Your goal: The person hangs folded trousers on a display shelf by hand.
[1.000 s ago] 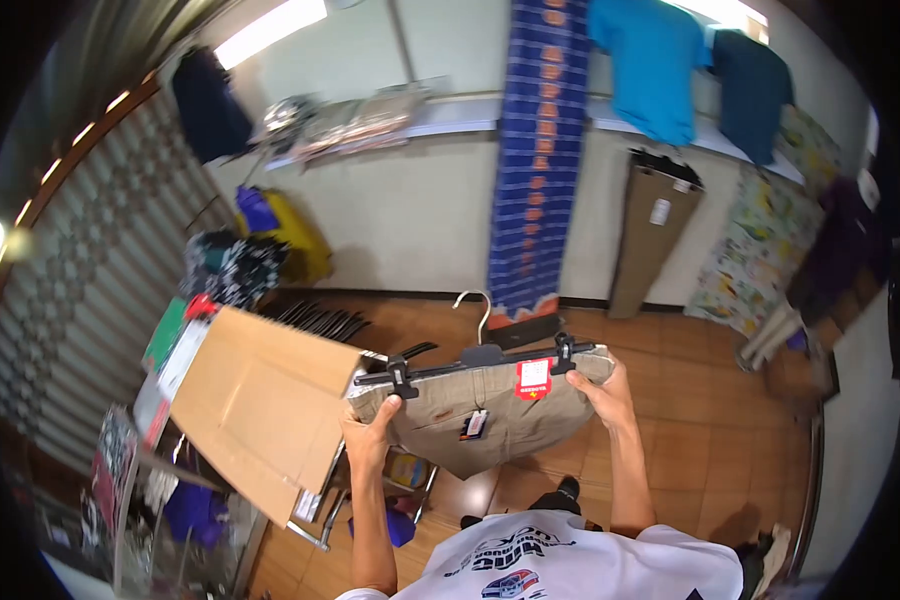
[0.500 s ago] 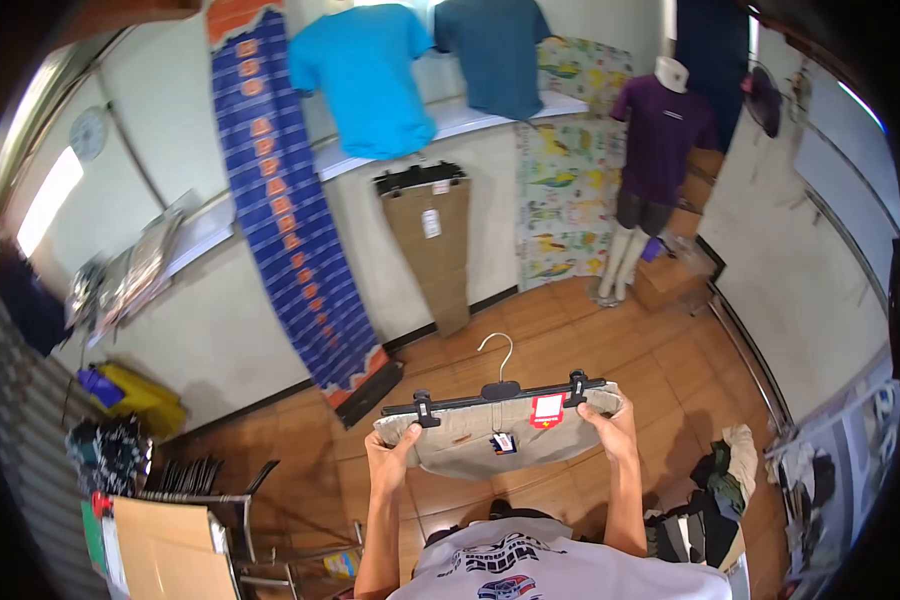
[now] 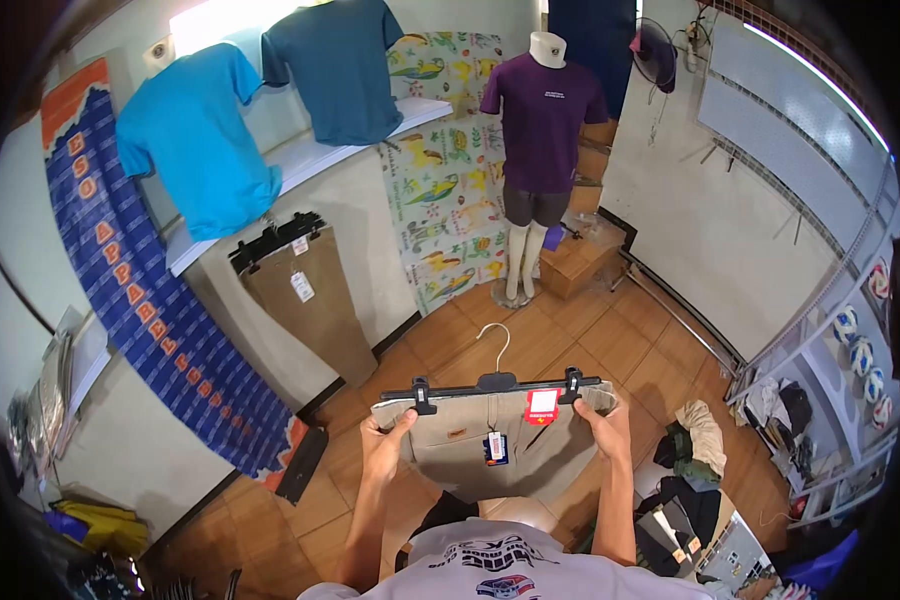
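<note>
Khaki pants point(image 3: 455, 455) hang from a black clip hanger point(image 3: 496, 381) with a metal hook, held out in front of my body. My left hand point(image 3: 382, 450) is closed on the waistband's left end, thumb in front, just below one clip. At the other end my right hand point(image 3: 607, 428) pinches the waistband beside the second clip. A red-and-white label point(image 3: 542, 405) sits near the right clip, and a small dark tag point(image 3: 496, 448) dangles at the middle. The lower part of the pants folds away below and is partly hidden.
Brown pants point(image 3: 305, 300) hang on the wall below a shelf point(image 3: 320, 158) with two shirt torsos. A mannequin in a purple shirt point(image 3: 545, 120) stands by cardboard boxes point(image 3: 580, 265). Folded clothes point(image 3: 695, 440) lie to the right, near a rack point(image 3: 810, 370) with balls.
My view has swung to the right, so the wall displays appear farther left and the ball rack shows. The pants are tilted a little and more of their front shows; both hands keep their hold.
</note>
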